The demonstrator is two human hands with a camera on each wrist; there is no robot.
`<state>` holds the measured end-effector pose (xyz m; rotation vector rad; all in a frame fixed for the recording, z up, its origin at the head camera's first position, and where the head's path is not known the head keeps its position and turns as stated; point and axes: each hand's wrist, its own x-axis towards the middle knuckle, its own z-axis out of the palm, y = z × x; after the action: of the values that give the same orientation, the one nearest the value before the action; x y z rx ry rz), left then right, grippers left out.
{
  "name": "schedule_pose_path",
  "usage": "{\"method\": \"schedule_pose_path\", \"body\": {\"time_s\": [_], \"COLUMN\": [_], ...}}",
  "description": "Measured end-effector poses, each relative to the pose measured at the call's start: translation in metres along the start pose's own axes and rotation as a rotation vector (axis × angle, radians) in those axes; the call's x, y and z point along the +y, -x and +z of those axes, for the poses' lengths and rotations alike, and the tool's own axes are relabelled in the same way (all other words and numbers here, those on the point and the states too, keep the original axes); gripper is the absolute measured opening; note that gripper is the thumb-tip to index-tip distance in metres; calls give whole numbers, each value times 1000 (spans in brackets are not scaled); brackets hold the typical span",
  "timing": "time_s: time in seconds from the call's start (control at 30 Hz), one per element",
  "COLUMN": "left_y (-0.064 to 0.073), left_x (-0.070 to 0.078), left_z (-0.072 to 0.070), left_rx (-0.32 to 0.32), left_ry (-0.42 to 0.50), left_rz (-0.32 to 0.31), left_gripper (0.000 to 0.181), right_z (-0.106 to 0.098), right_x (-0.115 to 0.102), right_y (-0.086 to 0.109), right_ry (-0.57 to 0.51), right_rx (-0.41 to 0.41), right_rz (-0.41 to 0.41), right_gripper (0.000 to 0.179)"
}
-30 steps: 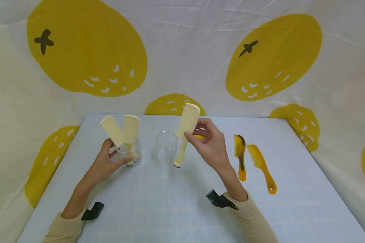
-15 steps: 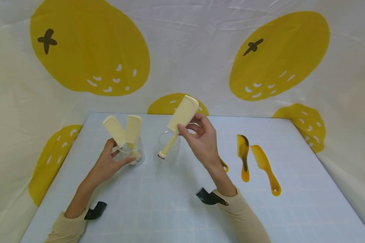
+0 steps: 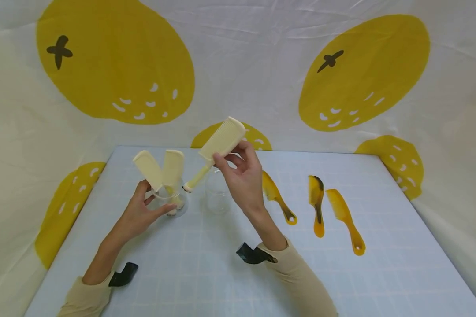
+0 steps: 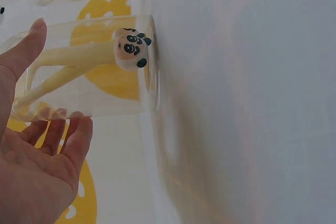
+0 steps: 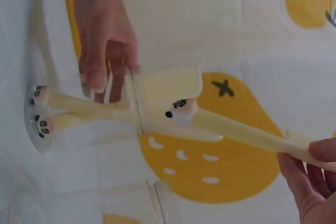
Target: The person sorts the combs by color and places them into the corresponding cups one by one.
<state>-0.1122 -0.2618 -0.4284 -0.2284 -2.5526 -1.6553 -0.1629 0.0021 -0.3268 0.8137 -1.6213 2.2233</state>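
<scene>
My left hand [image 3: 136, 211] grips a clear glass jar [image 4: 110, 85] on the table, thumb on one side and fingers on the other. Two cream combs [image 3: 173, 169] stand in it, heads up and leaning apart, their panda-faced handle ends [image 5: 44, 125] at the bottom. My right hand [image 3: 243, 176] pinches a third cream comb [image 3: 222, 138] in the air, where its head meets the handle. That comb tilts, with its panda end [image 5: 181, 113] pointing down and left, close to the jar's mouth. A second clear jar [image 3: 216, 193] stands just right of the first, partly behind my right hand.
On the right side of the table [image 3: 404, 264] lie three amber combs: one [image 3: 277, 196] near my right wrist, a dark-streaked one [image 3: 316, 204], and another [image 3: 347, 222] farthest right. Behind the table hangs a white cloth [image 3: 246, 66] printed with yellow fruit.
My right hand has carried the cream comb left and up, past the second jar, tilting it further. The nearest amber comb has come into sight. My left hand keeps its hold.
</scene>
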Motion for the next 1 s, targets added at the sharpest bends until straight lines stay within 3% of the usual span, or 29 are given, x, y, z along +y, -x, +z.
{"method": "schedule_pose_path", "body": {"time_s": [0.33, 0.53, 1.0], "left_y": [-3, -1, -2], "left_x": [0, 0, 0], "left_z": [1, 0, 1], "left_rx": [-2, 1, 15], "left_ry": [-7, 1, 8], "left_rz": [17, -9, 10], "left_gripper": [84, 86, 87], "right_z": [25, 36, 52], "right_x": [22, 35, 55], "right_y": [-3, -1, 10], "right_ry": [-12, 11, 122], "right_rx": [-9, -13, -64], "right_rz": [-16, 0, 58], "right_gripper": [34, 37, 34]}}
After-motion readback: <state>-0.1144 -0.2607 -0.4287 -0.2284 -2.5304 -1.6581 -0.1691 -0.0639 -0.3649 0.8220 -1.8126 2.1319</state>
